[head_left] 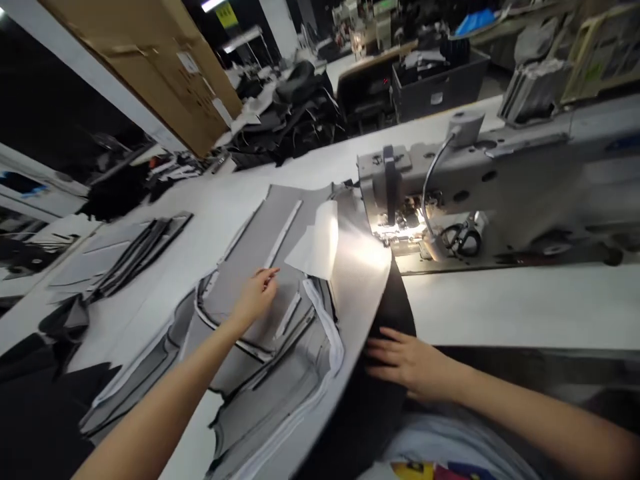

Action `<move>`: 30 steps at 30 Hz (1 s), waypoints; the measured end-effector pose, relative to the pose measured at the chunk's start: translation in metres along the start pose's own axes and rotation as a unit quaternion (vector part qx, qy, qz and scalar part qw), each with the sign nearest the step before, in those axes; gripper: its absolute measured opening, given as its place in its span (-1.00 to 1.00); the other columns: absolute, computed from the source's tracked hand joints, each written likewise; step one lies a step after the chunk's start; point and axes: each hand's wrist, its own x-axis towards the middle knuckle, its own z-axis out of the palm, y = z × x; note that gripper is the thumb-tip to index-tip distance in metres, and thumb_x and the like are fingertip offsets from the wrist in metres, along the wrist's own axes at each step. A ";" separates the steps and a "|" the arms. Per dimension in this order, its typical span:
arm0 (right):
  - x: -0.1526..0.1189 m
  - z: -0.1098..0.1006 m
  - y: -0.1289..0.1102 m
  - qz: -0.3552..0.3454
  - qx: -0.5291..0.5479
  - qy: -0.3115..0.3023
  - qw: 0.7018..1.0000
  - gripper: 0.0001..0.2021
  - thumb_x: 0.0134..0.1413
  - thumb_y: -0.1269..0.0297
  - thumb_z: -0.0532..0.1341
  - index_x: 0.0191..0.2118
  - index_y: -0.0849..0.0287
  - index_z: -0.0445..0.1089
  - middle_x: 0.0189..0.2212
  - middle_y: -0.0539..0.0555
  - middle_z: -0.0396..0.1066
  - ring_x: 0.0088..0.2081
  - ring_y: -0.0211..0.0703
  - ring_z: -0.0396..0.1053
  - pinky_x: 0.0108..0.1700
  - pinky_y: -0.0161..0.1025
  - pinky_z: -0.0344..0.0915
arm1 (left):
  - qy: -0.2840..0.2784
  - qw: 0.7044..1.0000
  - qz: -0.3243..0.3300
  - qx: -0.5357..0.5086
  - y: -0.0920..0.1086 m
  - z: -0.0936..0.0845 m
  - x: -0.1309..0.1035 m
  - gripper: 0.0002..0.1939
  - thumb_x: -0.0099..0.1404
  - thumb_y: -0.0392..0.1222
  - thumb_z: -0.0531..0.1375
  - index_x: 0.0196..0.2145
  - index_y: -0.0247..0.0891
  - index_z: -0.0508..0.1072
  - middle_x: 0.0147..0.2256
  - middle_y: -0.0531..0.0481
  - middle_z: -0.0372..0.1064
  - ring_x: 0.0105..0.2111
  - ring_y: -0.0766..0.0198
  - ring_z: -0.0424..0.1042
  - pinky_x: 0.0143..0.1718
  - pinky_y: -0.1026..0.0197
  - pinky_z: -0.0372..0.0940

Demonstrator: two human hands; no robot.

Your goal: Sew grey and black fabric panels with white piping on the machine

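White table point(500, 307): sewing machine point(525, 193), grey panels point(280, 233) (some zip-edged), stacked pieces point(135, 257), black fabric point(35, 400).

1. White table point(525, 307): wide, extends beyond left fingers point(267, 272) and right fingers point(390, 357).
2. Brown cardboard panel point(150, 60): beyond left fingers, leftward, slanted in view.
3. Pale pillar point(280, 27): far beyond left fingers.
4. Tube light point(213, 5): lit, high beyond left fingers; yellow sign point(227, 15) near it.
5. Dark bin point(465, 83): well beyond right fingers.

left hand point(257, 297): extended, loosely curled | right hand point(411, 365): palm down, flatter
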 end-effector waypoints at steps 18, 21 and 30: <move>0.021 0.036 -0.007 0.056 -0.140 0.083 0.985 -0.78 0.22 0.39 0.14 -0.13 0.11 0.52 -0.25 0.14 0.50 -0.09 0.02 0.39 0.17 0.24 0.16 | -0.345 0.925 0.093 -0.130 0.201 0.086 -0.018 -0.16 0.18 -0.37 -0.01 0.40 -0.45 -0.16 0.07 -0.19 0.42 0.14 0.07 0.34 0.18 0.10 0.22; 0.021 0.040 -0.015 0.051 -0.140 0.094 0.984 -0.81 0.23 0.38 0.14 -0.16 0.14 0.51 -0.28 0.15 0.49 -0.13 0.03 0.40 0.13 0.24 0.20 | -0.354 0.923 0.077 -0.131 0.207 0.088 -0.020 -0.14 0.17 -0.37 0.01 0.40 -0.45 -0.17 0.14 -0.20 0.36 0.21 0.05 0.25 0.23 0.09 0.16; 0.002 0.016 -0.011 0.066 -0.143 0.122 0.980 -0.73 0.27 0.38 0.08 0.01 0.20 0.43 -0.07 0.20 0.45 0.05 0.08 0.32 0.24 0.26 0.10 | -0.372 0.922 0.075 -0.078 0.223 0.087 0.005 -0.16 0.20 -0.40 -0.03 0.41 -0.44 -0.21 0.16 -0.31 0.32 0.13 0.04 0.35 0.13 0.10 0.26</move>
